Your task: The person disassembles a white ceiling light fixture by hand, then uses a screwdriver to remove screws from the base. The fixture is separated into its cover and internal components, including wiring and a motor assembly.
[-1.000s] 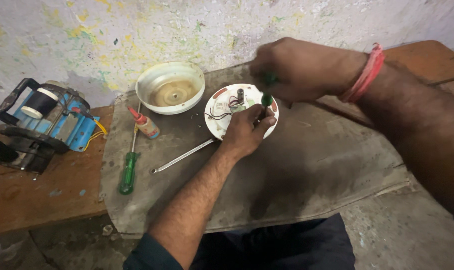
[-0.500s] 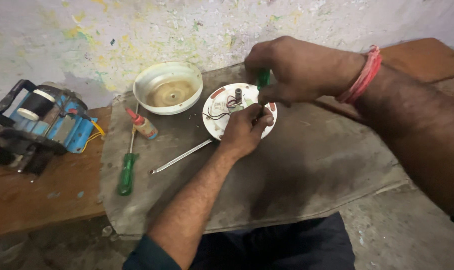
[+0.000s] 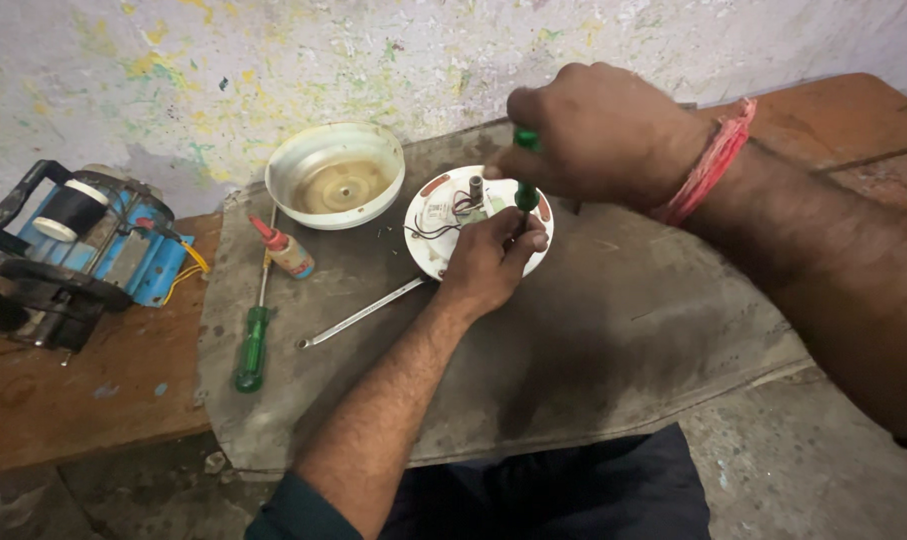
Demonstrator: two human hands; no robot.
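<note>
Under the right hand (image 3: pixel 598 130), fingers clamped on a green screwdriver (image 3: pixel 524 190), tip down on the round white base (image 3: pixel 428 225), centre of the worktop (image 3: pixel 613 330). Left hand (image 3: pixel 488 262) fingers pinch together at the tip, steadying the base. Risk: the tip may slip off and jab those fingers or nick the wires (image 3: pixel 435 225) just left of them.

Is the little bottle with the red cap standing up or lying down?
Lying down. The small bottle with the red cap rests on its side on the grey mat, its cap pointing up-left.
</note>
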